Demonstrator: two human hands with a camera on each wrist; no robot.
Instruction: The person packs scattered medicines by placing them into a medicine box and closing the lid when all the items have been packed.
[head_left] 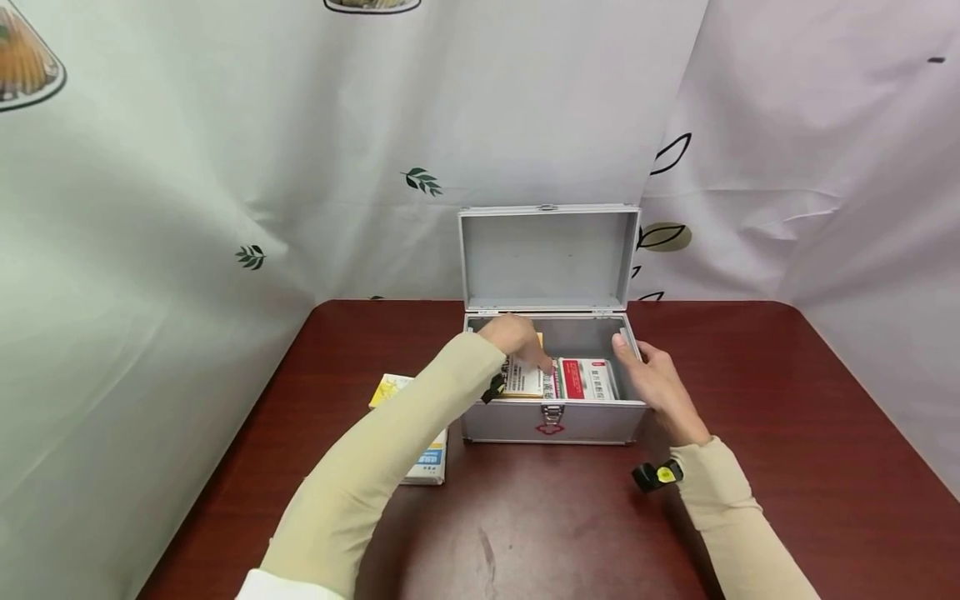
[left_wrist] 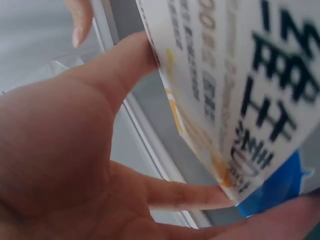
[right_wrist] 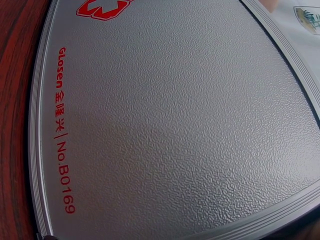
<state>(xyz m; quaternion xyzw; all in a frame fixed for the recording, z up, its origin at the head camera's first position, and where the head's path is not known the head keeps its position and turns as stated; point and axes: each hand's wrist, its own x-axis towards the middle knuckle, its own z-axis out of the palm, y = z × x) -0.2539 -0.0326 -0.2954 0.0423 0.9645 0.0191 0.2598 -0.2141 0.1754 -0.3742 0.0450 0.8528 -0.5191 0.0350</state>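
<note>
A silver metal case [head_left: 510, 423] stands with its lid raised. Inside, the left hand [head_left: 517, 337] holds a white and yellow box [head_left: 523, 379]; in the left wrist view the thumb and fingers of the left hand [left_wrist: 90, 125] grip the edges of this printed box [left_wrist: 215, 90]. Beside it in the case lies a red and white box [head_left: 588, 380]. At the case's right wall rests the right hand [head_left: 656, 383], thumb over the rim and fingers outside. The right wrist view is filled by the case's textured side [right_wrist: 175, 120].
Left of the case, partly under the left forearm, lie a yellow and white box [head_left: 388, 388] and a white and blue box [head_left: 429, 462] on the dark red table [head_left: 555, 517]. A patterned cloth [head_left: 360, 108] hangs behind.
</note>
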